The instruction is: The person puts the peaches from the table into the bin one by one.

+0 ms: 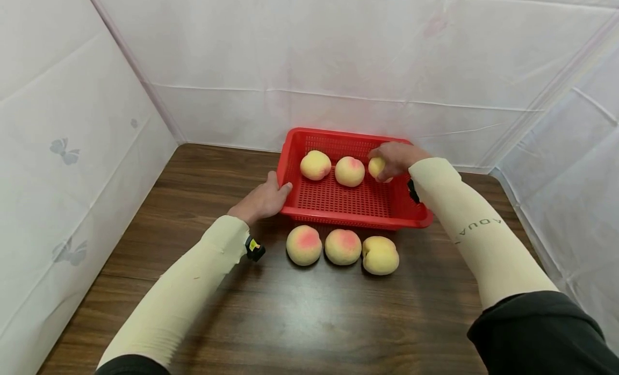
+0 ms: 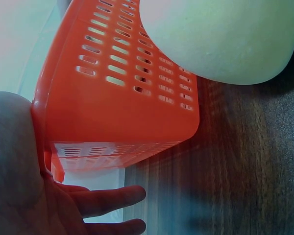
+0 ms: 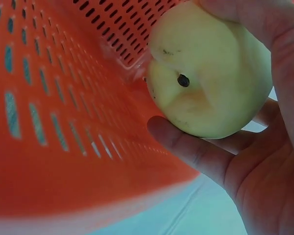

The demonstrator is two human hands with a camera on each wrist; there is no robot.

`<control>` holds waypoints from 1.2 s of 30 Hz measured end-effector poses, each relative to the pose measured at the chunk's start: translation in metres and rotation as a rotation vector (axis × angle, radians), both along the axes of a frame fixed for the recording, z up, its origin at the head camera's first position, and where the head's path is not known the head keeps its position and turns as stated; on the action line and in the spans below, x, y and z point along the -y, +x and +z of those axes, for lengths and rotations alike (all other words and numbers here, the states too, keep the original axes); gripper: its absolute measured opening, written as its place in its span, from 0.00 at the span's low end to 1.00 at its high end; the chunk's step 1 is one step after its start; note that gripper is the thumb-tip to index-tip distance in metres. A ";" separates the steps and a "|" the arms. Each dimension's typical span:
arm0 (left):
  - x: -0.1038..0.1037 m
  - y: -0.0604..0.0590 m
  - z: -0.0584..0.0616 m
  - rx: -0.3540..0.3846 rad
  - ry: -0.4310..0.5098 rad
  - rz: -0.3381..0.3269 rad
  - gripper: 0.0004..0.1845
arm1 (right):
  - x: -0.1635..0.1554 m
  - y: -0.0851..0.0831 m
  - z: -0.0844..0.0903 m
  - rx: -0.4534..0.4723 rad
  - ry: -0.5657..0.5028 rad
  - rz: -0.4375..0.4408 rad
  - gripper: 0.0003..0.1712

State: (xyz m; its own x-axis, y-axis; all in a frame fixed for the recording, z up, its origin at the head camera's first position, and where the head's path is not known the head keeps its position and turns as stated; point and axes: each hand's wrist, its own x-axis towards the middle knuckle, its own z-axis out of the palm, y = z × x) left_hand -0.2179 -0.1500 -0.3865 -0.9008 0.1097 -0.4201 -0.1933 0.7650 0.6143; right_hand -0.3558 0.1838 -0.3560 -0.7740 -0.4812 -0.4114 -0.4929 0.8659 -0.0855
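While its fingers curl round a pale yellow peach (image 1: 376,166), the right hand (image 1: 397,159) hangs inside the red basket (image 1: 338,203), at the right end near the far wall. The right wrist view shows the fruit cupped between thumb and fingers, stem pit facing the camera, with the perforated basket wall just beside it; whether the peach already touches the basket floor cannot be told. Directly to the left of this held fruit, two more peaches (image 1: 316,165) (image 1: 350,171) sit in a row along the far side of the basket, so the held one lines up as the third in that row, close beside the middle one.

Across the basket, the left hand (image 1: 263,200) rests against the near left corner, thumb on the rim and fingers relaxed along the outside wall, bracing rather than gripping. The basket's long axis runs left to right across the worktop (image 1: 290,321).

Just in front of the basket, three further peaches (image 1: 304,245) (image 1: 343,246) (image 1: 380,254) lie side by side on the wood, roughly midway between both arms and somewhat closer to the left hand.
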 end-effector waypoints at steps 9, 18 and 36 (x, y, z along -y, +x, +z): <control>-0.001 0.000 0.000 0.008 0.023 -0.003 0.28 | 0.000 0.000 -0.008 0.032 -0.020 -0.054 0.34; -0.002 0.000 -0.001 0.007 0.014 -0.002 0.27 | 0.001 0.004 -0.010 0.068 -0.038 -0.031 0.30; -0.002 0.003 -0.001 -0.006 0.000 -0.006 0.26 | 0.004 0.007 -0.022 0.110 -0.041 -0.081 0.30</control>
